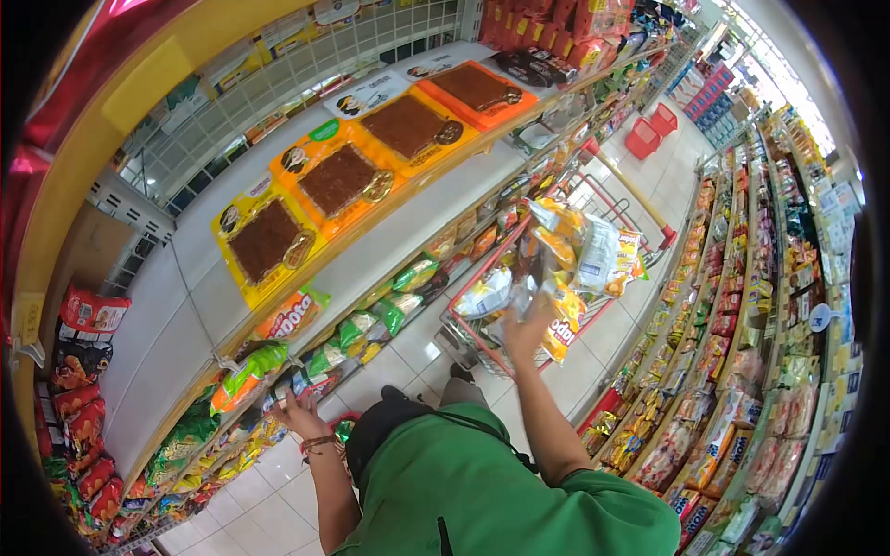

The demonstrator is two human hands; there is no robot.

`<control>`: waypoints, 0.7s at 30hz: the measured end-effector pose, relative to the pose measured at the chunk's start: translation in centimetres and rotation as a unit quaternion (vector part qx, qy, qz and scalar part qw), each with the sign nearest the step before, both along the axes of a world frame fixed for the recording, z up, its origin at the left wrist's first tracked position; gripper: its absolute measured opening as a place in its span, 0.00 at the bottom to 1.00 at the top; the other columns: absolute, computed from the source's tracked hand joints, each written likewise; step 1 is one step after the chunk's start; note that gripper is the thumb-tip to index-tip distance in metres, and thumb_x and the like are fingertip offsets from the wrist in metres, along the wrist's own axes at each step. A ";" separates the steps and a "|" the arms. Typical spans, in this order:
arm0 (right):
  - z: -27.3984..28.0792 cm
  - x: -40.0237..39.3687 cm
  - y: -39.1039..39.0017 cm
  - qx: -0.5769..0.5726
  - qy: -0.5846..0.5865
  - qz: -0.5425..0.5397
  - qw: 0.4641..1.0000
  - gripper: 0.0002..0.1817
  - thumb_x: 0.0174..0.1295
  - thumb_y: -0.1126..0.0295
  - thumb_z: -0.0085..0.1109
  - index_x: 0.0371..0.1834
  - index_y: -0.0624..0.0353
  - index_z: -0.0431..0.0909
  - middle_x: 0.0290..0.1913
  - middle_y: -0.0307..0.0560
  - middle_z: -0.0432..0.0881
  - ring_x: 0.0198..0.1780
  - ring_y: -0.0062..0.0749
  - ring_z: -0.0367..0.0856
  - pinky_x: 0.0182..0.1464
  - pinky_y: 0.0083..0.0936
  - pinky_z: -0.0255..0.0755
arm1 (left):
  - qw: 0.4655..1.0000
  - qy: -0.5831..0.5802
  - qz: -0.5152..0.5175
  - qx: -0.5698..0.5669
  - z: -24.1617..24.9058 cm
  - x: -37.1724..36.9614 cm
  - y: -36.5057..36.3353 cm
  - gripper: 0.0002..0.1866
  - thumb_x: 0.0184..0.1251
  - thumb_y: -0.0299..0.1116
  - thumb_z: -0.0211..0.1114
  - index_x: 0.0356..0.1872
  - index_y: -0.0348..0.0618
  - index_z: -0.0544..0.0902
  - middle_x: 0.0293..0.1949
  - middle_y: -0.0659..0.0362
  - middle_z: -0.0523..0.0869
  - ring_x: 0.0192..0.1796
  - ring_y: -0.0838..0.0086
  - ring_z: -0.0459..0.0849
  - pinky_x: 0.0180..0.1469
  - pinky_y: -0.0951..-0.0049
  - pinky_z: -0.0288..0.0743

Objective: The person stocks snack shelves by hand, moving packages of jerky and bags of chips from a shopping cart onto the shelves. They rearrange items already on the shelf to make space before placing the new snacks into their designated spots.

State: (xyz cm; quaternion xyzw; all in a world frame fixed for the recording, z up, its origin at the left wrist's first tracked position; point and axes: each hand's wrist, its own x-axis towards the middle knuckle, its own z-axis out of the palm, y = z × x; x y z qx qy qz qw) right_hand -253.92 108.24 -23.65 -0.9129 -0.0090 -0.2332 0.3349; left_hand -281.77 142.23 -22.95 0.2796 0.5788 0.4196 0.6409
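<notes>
In a supermarket aisle, seen from above through a strongly curved lens, a green shirt fills the bottom of the view and both bare arms are stretched forward. The right hand is raised over a red-framed shopping cart, and its fingers are closed around a clear-and-yellow snack packet held just above the load. The cart is heaped with further snack bags in yellow, white and orange, and it stands on the pale tiled floor between two rows of shelving.

The left hand is extended to the lower shelf on the left, where a bracelet is worn at the wrist. Its fingers are spread against the small packets at the shelf edge; whether one of them is gripped cannot be told. Green and orange bags are lined up along that shelf beside the hand.

On the white shelf top above, four flat orange-and-yellow packs with dark brown windows are laid in a row. Red packets are stacked at the far left. The right-hand shelving is packed with many small colourful goods, and two red baskets are seen on the floor far down the aisle.
</notes>
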 end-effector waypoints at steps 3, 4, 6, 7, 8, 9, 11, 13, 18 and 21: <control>-0.8 4.1 -9.7 0.015 0.070 -0.115 0.991 0.26 0.56 0.66 0.69 0.58 0.65 0.78 0.63 0.67 0.75 0.66 0.61 0.72 0.68 0.47 0.65 | 1.000 -0.007 0.004 -0.011 -1.0 1.4 -2.5 0.41 0.68 0.43 0.70 0.75 0.52 0.54 0.64 0.51 0.74 0.56 0.59 0.80 0.55 0.53 0.78; -2.0 4.9 -11.9 0.016 0.071 -0.122 0.990 0.26 0.56 0.66 0.69 0.58 0.65 0.78 0.63 0.67 0.75 0.66 0.61 0.72 0.68 0.47 0.65 | 0.999 0.003 -0.032 -0.020 -1.9 1.7 -3.5 0.38 0.69 0.43 0.69 0.74 0.53 0.57 0.62 0.52 0.75 0.55 0.59 0.80 0.55 0.53 0.77; -4.2 6.3 -14.8 0.146 0.287 -0.067 0.944 0.21 0.60 0.59 0.66 0.48 0.66 0.83 0.51 0.68 0.84 0.55 0.62 0.82 0.59 0.46 0.74 | 0.997 0.021 -0.063 -0.040 -1.9 3.6 -6.0 0.32 0.69 0.41 0.67 0.70 0.56 0.63 0.60 0.55 0.78 0.54 0.60 0.81 0.55 0.54 0.75; -4.6 6.5 -15.6 0.149 0.285 -0.071 0.944 0.21 0.60 0.59 0.66 0.48 0.66 0.83 0.51 0.68 0.84 0.55 0.62 0.82 0.59 0.46 0.74 | 0.997 0.020 -0.068 -0.039 -1.2 4.7 -7.4 0.32 0.69 0.41 0.67 0.70 0.56 0.63 0.60 0.55 0.78 0.54 0.60 0.81 0.55 0.54 0.75; -4.1 6.4 -15.4 0.089 0.321 -0.057 0.941 0.21 0.62 0.56 0.64 0.43 0.67 0.84 0.44 0.68 0.85 0.50 0.62 0.83 0.55 0.47 0.75 | 0.994 0.029 -0.104 -0.035 -0.7 5.7 -8.5 0.34 0.68 0.42 0.68 0.71 0.54 0.63 0.61 0.56 0.77 0.55 0.61 0.82 0.54 0.55 0.75; -3.2 6.1 -15.1 0.029 0.357 -0.042 0.933 0.22 0.63 0.54 0.62 0.39 0.68 0.85 0.37 0.67 0.86 0.46 0.63 0.85 0.51 0.49 0.76 | 0.989 0.039 -0.138 -0.032 -0.4 6.5 -9.6 0.36 0.67 0.44 0.69 0.72 0.52 0.63 0.62 0.57 0.76 0.56 0.62 0.82 0.54 0.57 0.75; -1.1 7.4 -16.0 0.081 0.242 -0.139 0.957 0.19 0.64 0.58 0.61 0.35 0.67 0.85 0.36 0.65 0.86 0.43 0.60 0.85 0.48 0.46 0.76 | 0.987 0.014 -0.159 -0.016 0.1 8.0 -11.1 0.30 0.70 0.40 0.66 0.69 0.53 0.65 0.60 0.56 0.79 0.56 0.59 0.82 0.55 0.52 0.75; -3.6 11.3 -20.6 0.152 0.099 -0.250 0.951 0.15 0.63 0.61 0.61 0.39 0.65 0.84 0.37 0.63 0.86 0.40 0.58 0.84 0.48 0.45 0.76 | 0.980 0.005 -0.197 -0.008 1.1 9.1 -12.6 0.29 0.71 0.38 0.65 0.70 0.52 0.65 0.60 0.56 0.79 0.56 0.58 0.83 0.54 0.53 0.76; -1.9 20.5 -30.0 0.167 0.047 -0.343 0.923 0.18 0.58 0.67 0.63 0.51 0.61 0.84 0.51 0.62 0.85 0.49 0.54 0.84 0.53 0.40 0.76 | 0.980 0.006 -0.200 0.022 1.7 9.9 -15.8 0.27 0.70 0.37 0.65 0.68 0.50 0.69 0.55 0.57 0.80 0.53 0.62 0.84 0.51 0.58 0.77; -2.7 23.7 -32.7 0.059 0.122 -0.365 0.921 0.20 0.56 0.66 0.64 0.52 0.62 0.84 0.48 0.62 0.86 0.49 0.55 0.86 0.53 0.41 0.78 | 0.981 0.028 -0.193 0.017 2.2 9.7 -17.6 0.27 0.72 0.35 0.62 0.70 0.47 0.67 0.58 0.55 0.78 0.53 0.61 0.84 0.52 0.59 0.78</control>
